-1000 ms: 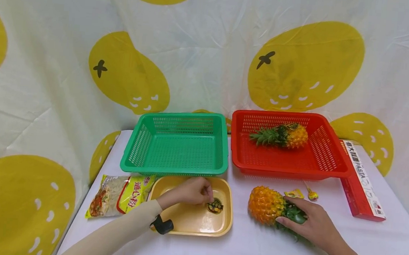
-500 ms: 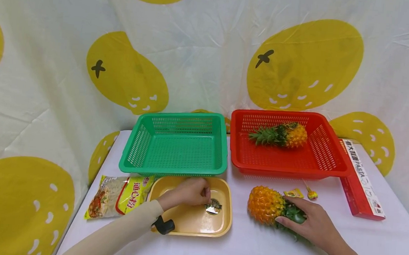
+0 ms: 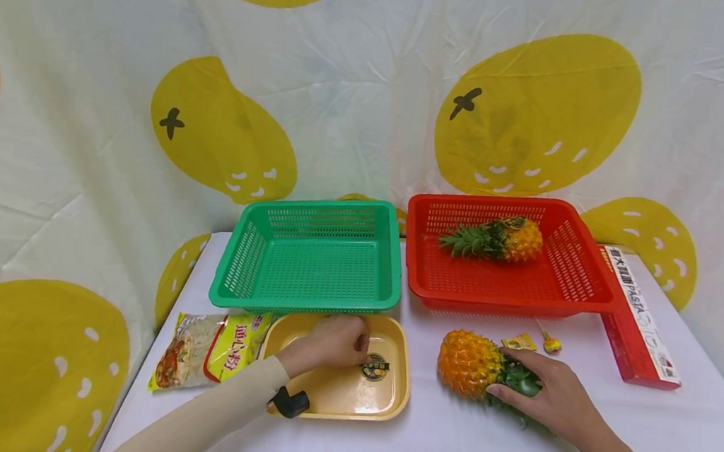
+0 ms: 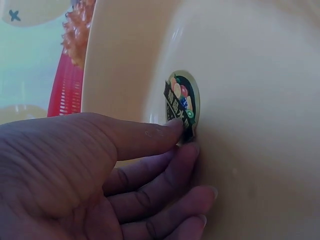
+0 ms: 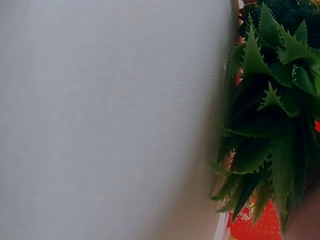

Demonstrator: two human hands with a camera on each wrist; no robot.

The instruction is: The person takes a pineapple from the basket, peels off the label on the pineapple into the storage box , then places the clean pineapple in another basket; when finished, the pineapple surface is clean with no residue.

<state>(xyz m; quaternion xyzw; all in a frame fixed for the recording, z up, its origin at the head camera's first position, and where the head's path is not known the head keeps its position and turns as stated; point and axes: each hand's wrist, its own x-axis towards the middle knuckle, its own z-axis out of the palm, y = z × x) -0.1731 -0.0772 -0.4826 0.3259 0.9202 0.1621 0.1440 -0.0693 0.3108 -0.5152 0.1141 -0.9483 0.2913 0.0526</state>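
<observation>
- Head view: my right grip (image 3: 562, 394) clasps the pineapple (image 3: 467, 365) at its leafy crown (image 5: 270, 135), presumably steadying it on its side on the worktop (image 3: 440, 448).
- My left grip (image 3: 330, 343) pinches the label (image 3: 376, 370) by its edge inside the beige tray (image 3: 348, 399); so flat a thing probably offers little else to hold.
- Beyond, the red basket (image 3: 472, 284) likely keeps another pineapple (image 3: 520, 241) from rolling.

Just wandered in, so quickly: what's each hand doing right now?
Left hand: pinching the oval fruit sticker.
Right hand: holding the nearer pineapple by its leafy crown.
</observation>
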